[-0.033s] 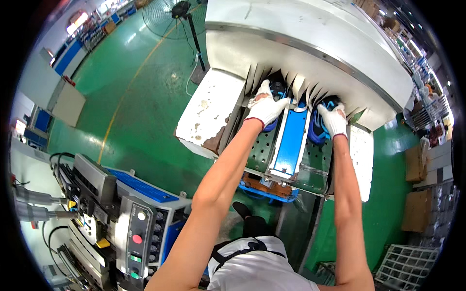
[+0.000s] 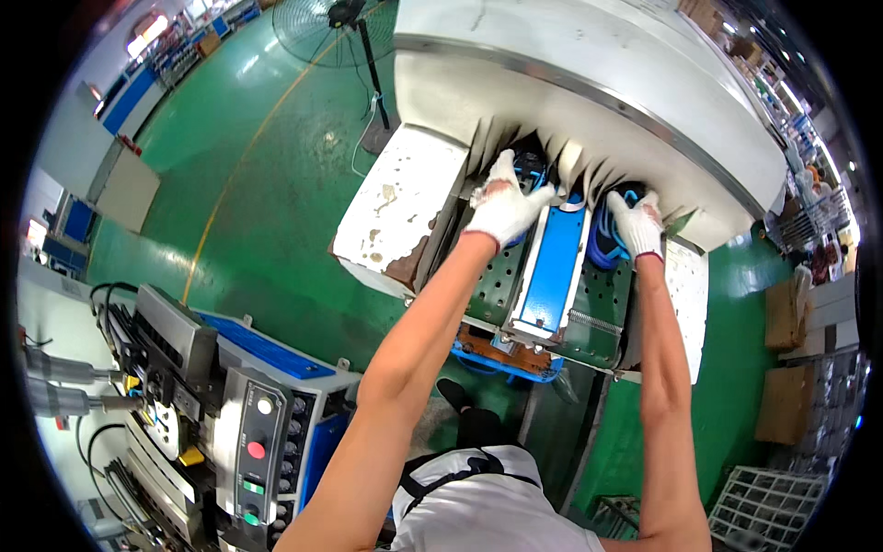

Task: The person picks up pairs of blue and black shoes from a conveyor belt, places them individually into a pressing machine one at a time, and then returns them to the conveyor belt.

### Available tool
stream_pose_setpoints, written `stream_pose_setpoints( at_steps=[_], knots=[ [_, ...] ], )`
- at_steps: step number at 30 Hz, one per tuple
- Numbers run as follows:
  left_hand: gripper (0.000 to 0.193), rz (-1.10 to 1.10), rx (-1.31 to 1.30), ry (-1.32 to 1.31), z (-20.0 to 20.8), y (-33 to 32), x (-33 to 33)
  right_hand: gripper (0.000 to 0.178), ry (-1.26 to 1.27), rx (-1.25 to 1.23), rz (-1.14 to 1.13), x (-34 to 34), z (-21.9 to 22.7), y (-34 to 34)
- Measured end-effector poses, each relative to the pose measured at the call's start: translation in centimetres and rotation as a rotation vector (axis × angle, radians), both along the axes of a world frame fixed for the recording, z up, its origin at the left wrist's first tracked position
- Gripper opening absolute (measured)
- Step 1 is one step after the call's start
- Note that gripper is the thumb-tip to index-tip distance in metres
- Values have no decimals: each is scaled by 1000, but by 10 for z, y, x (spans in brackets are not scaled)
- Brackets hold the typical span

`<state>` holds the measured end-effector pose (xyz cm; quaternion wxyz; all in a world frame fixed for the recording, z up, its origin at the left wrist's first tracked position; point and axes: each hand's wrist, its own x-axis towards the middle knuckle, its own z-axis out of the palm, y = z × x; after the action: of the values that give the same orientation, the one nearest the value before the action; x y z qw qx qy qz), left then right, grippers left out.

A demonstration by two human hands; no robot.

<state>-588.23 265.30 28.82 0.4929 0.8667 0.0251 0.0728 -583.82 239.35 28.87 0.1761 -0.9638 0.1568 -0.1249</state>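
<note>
Both my hands wear white knit gloves with bare fingertips partly showing. My left hand (image 2: 504,204) is closed over a blue and black shoe (image 2: 528,162) in the left lane, its thumb pointing across toward the blue centre divider (image 2: 554,267). In the right lane, the fingers of my right hand (image 2: 636,224) wrap round a matching shoe (image 2: 602,241) with light blue trim. Both shoes lie on perforated green conveyor plates (image 2: 595,293), right at the strip curtain (image 2: 602,172) of a large white machine. Their far ends are partly hidden under the strips and my hands.
White worn side panels (image 2: 395,207) flank the lanes. To the lower left stands a control box (image 2: 253,451) with coloured buttons beside another machine. A floor fan (image 2: 368,74) stands at the far left. Cardboard boxes (image 2: 785,405) and a white wire rack (image 2: 768,506) are on the right.
The right shoe and my right hand have shifted slightly farther in toward the strips. My left hand stays nearly where it was. The whole view has moved a little.
</note>
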Motion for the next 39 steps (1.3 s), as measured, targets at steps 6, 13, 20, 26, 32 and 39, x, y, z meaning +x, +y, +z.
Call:
stream_pose_setpoints(
  at_steps=[6, 13, 20, 26, 32, 39],
  knots=[
    [67, 46, -168, -121, -55, 44, -216, 32, -265, -307, 672, 10, 14, -71],
    [58, 726, -391, 293, -146, 72, -470, 77, 328, -259, 391, 54, 57, -88],
    [57, 1082, -459, 399, -197, 73, -577, 53, 304, -341, 563, 65, 60, -97],
    [58, 1094, -421, 380, -198, 78, -578, 35, 101, -309, 878, -24, 121, 89],
    [59, 1054, -326, 367, -195, 79, -575, 46, 82, -447, 1021, 53, 51, 112],
    [58, 1174, -327, 494, -213, 55, -607, 41, 271, -596, 999, 76, 83, 114]
  ],
)
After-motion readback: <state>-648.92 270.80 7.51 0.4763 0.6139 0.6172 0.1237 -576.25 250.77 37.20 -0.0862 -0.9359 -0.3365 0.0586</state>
